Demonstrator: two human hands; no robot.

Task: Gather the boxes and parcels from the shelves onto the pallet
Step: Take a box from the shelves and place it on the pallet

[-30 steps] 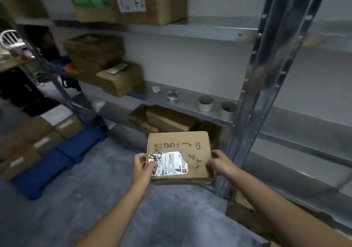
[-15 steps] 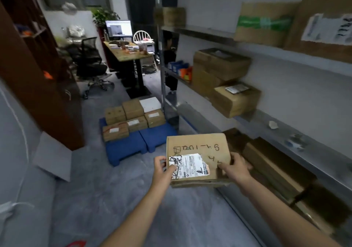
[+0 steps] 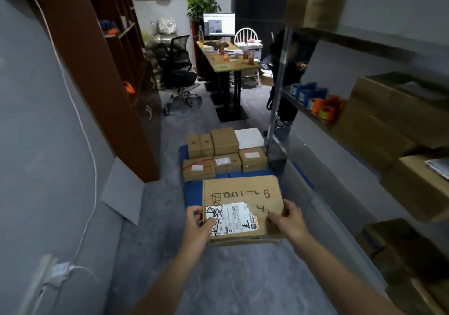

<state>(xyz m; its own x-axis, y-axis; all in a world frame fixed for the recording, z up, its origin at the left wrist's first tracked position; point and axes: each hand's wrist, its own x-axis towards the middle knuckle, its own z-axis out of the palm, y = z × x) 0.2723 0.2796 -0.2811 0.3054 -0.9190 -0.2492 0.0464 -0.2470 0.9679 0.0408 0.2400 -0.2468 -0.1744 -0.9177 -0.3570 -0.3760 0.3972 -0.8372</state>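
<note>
Left hand: we find the left hand [image 3: 198, 220] gripping the near left edge of the flat cardboard box [image 3: 243, 190], thumb across the white label, fingers wrapped round the side.
Right hand: the right hand [image 3: 288, 217] grips the near right edge, thumb on top, fingers curled round the side.
Carried box: held level in the air on the near side of the blue pallet [image 3: 192, 195], covering part of it in our view; not set down.
Pallet: on the floor; its near part is bare, and its far part bears parcels [image 3: 224, 155] in 2 rows.
Shelves: the metal shelves [image 3: 340, 132] stand right of the pallet, with more boxes on them.
Step in hand: we judge this the carry, with 1 box on its way to the pallet.
Next move: calls for closing on the pallet, lowering the box flat onto the bare near part, just short of the front row, then releasing both hands.
</note>
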